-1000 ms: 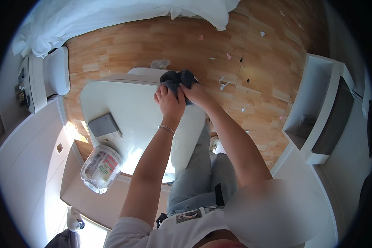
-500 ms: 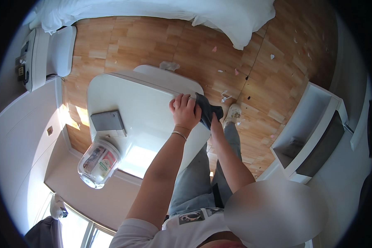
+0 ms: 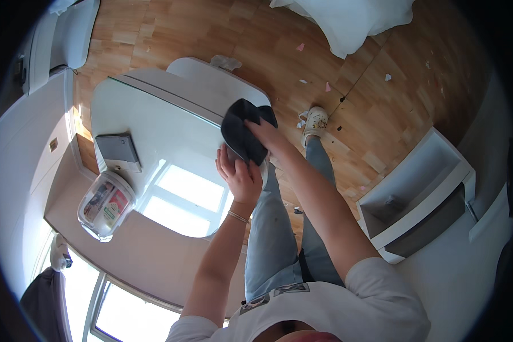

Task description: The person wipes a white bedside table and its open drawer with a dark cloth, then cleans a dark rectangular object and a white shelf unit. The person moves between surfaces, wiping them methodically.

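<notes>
A dark grey cloth, bent into a curved fold, is held above the right end of the white glossy table. My right hand grips it from the right, its fingertips pressed into the fold. At the cloth's lower end is my left hand, fingers bent and thumb apart, holding its edge over the table's rim. Part of the cloth is hidden behind my right hand.
On the table's left lie a flat grey case and a clear lidded tub with packets. An open white drawer unit stands at right. Scraps litter the wood floor; a white sheet hangs at the top.
Both hands have come off the table's right edge toward me, lifting the cloth, which now spreads into a wider curved shape. My right hand has moved up and left across it. The view has shifted.
</notes>
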`<move>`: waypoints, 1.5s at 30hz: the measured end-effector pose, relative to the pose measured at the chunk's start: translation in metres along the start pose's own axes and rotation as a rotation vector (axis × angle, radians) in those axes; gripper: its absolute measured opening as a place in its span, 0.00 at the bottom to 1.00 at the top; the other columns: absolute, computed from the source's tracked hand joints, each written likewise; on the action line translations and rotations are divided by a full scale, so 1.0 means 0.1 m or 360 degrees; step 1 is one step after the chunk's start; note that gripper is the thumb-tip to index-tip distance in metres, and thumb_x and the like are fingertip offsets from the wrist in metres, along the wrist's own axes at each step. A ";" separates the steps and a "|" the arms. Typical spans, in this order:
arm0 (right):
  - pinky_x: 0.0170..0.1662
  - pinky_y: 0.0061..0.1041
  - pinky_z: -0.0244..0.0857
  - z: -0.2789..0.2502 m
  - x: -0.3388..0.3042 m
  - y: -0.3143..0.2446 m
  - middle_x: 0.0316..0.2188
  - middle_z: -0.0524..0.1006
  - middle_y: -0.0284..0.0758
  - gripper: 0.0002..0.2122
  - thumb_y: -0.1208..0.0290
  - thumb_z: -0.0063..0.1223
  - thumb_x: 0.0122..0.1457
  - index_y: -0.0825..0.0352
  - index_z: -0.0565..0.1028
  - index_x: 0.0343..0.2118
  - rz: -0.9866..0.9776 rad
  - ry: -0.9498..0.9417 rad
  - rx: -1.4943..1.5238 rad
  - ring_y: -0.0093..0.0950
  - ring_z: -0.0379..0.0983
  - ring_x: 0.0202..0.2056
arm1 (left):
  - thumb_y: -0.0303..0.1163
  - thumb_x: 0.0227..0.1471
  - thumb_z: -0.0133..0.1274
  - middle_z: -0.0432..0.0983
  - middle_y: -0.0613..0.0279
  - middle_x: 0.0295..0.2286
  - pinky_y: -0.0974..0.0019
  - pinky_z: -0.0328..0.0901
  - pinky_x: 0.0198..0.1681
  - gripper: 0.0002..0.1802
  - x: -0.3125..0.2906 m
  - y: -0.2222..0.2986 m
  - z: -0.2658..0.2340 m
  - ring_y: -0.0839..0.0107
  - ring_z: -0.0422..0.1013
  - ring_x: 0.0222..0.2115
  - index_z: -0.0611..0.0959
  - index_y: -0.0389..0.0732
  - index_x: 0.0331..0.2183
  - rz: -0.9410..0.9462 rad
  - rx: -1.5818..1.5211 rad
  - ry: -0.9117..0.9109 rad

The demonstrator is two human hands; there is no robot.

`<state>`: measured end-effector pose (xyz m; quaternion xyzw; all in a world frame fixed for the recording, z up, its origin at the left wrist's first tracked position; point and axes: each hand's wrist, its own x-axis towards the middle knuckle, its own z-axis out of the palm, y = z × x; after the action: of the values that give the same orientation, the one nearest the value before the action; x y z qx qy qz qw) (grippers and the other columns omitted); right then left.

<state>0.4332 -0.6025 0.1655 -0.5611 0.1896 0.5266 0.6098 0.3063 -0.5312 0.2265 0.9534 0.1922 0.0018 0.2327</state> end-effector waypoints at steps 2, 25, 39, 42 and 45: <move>0.53 0.28 0.64 -0.15 0.11 0.87 0.47 0.76 0.46 0.23 0.59 0.44 0.64 0.72 0.69 0.55 0.0109 0.0108 0.0262 0.34 0.73 0.48 | 0.29 0.49 0.51 0.50 0.33 0.61 0.33 0.40 0.62 0.09 -0.17 0.18 0.07 0.34 0.45 0.63 0.72 0.33 0.31 -0.0124 -0.0013 -0.0027; 0.67 0.41 0.44 0.50 -0.08 -0.51 0.63 0.57 0.53 0.22 0.71 0.48 0.59 0.68 0.67 0.57 -0.0835 -0.0559 -0.0893 0.52 0.51 0.63 | 0.34 0.60 0.50 0.74 0.55 0.43 0.66 0.66 0.48 0.19 0.91 0.09 -0.42 0.66 0.71 0.43 0.71 0.34 0.49 -0.1666 -0.1912 0.1092; 0.49 0.30 0.65 1.59 1.08 -1.51 0.42 0.77 0.44 0.15 0.71 0.46 0.61 0.70 0.69 0.49 -0.0591 -0.0646 -0.0755 0.34 0.73 0.46 | 0.29 0.53 0.50 0.74 0.49 0.36 0.53 0.67 0.36 0.11 2.20 -0.73 -0.97 0.46 0.71 0.35 0.75 0.37 0.39 -0.1391 -0.0764 0.0618; 0.50 0.30 0.64 1.87 1.42 -1.77 0.44 0.76 0.43 0.16 0.72 0.45 0.61 0.68 0.67 0.52 -0.0644 -0.0689 -0.0981 0.34 0.72 0.47 | 0.29 0.53 0.47 0.74 0.47 0.34 0.52 0.67 0.35 0.10 2.51 -1.06 -1.07 0.45 0.71 0.33 0.74 0.37 0.38 -0.1363 -0.0709 0.0633; 0.54 0.28 0.61 2.08 1.49 -2.02 0.51 0.72 0.40 0.23 0.71 0.47 0.62 0.67 0.61 0.60 -0.0398 -0.0777 -0.0950 0.30 0.68 0.52 | 0.31 0.53 0.48 0.76 0.48 0.28 0.50 0.67 0.31 0.11 2.64 -1.22 -1.08 0.46 0.72 0.29 0.74 0.39 0.39 -0.1486 -0.0704 0.0590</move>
<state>0.5866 -0.3178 0.2026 -0.5908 -0.1917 0.5980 0.5066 0.4961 -0.2870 0.2460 0.6789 0.6275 0.1068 0.3659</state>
